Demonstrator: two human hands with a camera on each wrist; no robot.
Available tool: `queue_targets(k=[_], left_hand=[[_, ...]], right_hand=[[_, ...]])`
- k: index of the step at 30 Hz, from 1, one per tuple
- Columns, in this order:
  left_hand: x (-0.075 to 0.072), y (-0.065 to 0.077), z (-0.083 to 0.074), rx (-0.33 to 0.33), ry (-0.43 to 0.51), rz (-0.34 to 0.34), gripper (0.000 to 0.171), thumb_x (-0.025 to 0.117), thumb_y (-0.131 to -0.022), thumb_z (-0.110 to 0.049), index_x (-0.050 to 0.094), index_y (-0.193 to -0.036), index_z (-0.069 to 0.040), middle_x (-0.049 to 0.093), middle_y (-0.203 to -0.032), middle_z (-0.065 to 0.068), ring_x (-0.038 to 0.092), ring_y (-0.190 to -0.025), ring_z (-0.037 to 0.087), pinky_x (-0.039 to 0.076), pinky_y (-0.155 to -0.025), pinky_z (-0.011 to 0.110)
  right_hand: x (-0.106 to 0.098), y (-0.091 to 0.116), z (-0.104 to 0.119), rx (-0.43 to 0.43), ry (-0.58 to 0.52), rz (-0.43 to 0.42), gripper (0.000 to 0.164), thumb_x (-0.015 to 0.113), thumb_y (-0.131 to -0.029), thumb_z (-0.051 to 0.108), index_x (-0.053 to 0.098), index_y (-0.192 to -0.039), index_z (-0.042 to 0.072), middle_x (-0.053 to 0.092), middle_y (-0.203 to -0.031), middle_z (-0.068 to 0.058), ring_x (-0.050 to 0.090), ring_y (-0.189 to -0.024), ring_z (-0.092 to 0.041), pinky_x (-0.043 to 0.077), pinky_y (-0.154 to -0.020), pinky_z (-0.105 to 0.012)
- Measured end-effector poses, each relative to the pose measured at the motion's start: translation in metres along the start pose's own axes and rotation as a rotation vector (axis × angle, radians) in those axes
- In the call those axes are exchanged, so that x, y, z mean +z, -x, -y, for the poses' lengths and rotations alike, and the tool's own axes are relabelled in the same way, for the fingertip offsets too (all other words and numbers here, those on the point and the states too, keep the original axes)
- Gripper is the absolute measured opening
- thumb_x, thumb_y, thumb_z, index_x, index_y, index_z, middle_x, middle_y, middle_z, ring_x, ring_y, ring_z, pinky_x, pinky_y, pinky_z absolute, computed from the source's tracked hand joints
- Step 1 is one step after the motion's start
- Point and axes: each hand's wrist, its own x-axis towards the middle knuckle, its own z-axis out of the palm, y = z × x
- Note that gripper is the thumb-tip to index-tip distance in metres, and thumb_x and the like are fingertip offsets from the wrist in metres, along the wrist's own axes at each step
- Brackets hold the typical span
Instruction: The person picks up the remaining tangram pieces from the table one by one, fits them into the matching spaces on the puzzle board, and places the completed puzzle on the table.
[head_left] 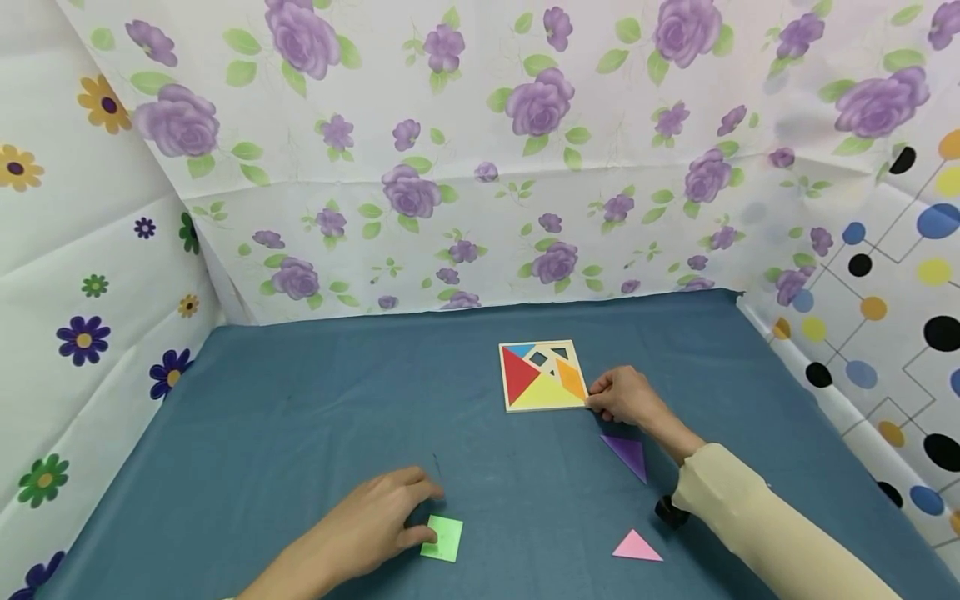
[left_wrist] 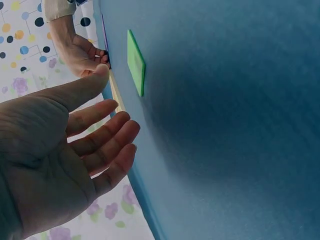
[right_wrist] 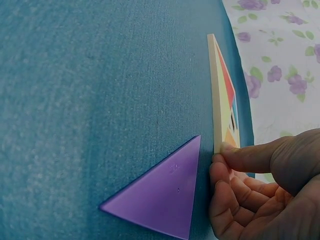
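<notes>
A square wooden tangram board (head_left: pixel 547 350) lies on the cloth, holding red, yellow, blue and orange pieces beside several dark cut-outs. My right hand (head_left: pixel 626 396) pinches its near right corner between thumb and fingers, also visible in the right wrist view. Just below that hand is a purple triangle (right_wrist: pixel 160 195). My left hand (head_left: pixel 378 517) hovers by a green square (head_left: pixel 447 540), its thumb overlapping the piece in the head view. From the left wrist, the fingers look loosely spread, with the green square apart from them on the cloth.
A pink triangle (head_left: pixel 637 547) lies at the front right, near a small black object (head_left: pixel 671 512) by the right sleeve. Blue cloth (head_left: pixel 337 400) covers the table. Behind it hangs a rose-patterned sheet (head_left: pixel 480 192), with patterned sheets at both sides.
</notes>
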Motion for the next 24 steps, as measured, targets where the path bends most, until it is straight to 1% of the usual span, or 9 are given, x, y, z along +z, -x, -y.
queue_targets(k=[2, 7, 10, 16, 24], left_hand=[[0.002, 0.001, -0.001, 0.003, 0.007, -0.003, 0.039, 0.086, -0.085, -0.033, 0.073, -0.118, -0.018, 0.064, -0.112, -0.005, 0.064, -0.104, 0.017, 0.058, -0.082, 0.038], [0.008, 0.002, -0.002, 0.018, 0.004, -0.014, 0.043, 0.088, -0.082, -0.035, 0.072, -0.118, -0.019, 0.061, -0.110, -0.005, 0.060, -0.100, 0.013, 0.056, -0.078, 0.033], [0.011, 0.003, -0.003, 0.019, 0.007, -0.015, 0.044, 0.088, -0.082, -0.034, 0.071, -0.119, -0.018, 0.061, -0.109, -0.005, 0.059, -0.098, 0.012, 0.056, -0.076, 0.033], [0.014, 0.001, -0.002, -0.007, 0.000, 0.002, 0.044, 0.089, -0.081, -0.034, 0.071, -0.119, -0.019, 0.062, -0.111, -0.004, 0.061, -0.100, 0.014, 0.057, -0.078, 0.034], [0.017, -0.003, -0.002, -0.028, -0.031, 0.013, 0.038, 0.090, -0.080, -0.033, 0.073, -0.111, -0.020, 0.060, -0.104, -0.007, 0.057, -0.093, 0.010, 0.054, -0.073, 0.032]], right_hand=[[0.000, 0.000, 0.000, -0.001, 0.004, -0.004, 0.013, 0.077, -0.090, 0.007, 0.074, -0.098, -0.003, 0.071, -0.073, -0.006, 0.063, -0.060, -0.016, 0.052, -0.052, -0.027], [0.001, -0.001, -0.001, 0.002, 0.010, -0.012, 0.012, 0.077, -0.090, 0.007, 0.075, -0.098, -0.002, 0.070, -0.072, -0.004, 0.062, -0.059, -0.015, 0.052, -0.052, -0.027], [0.001, -0.001, -0.002, 0.001, 0.003, -0.011, 0.011, 0.077, -0.090, 0.006, 0.074, -0.097, -0.003, 0.070, -0.072, -0.005, 0.062, -0.059, -0.016, 0.053, -0.052, -0.027], [0.001, 0.000, -0.001, -0.013, -0.003, -0.009, 0.010, 0.077, -0.090, 0.005, 0.074, -0.095, -0.003, 0.070, -0.072, -0.006, 0.063, -0.059, -0.016, 0.052, -0.052, -0.027], [0.002, 0.000, -0.001, 0.000, -0.012, -0.015, 0.010, 0.077, -0.090, 0.005, 0.074, -0.095, -0.003, 0.071, -0.073, -0.006, 0.063, -0.060, -0.016, 0.053, -0.052, -0.027]])
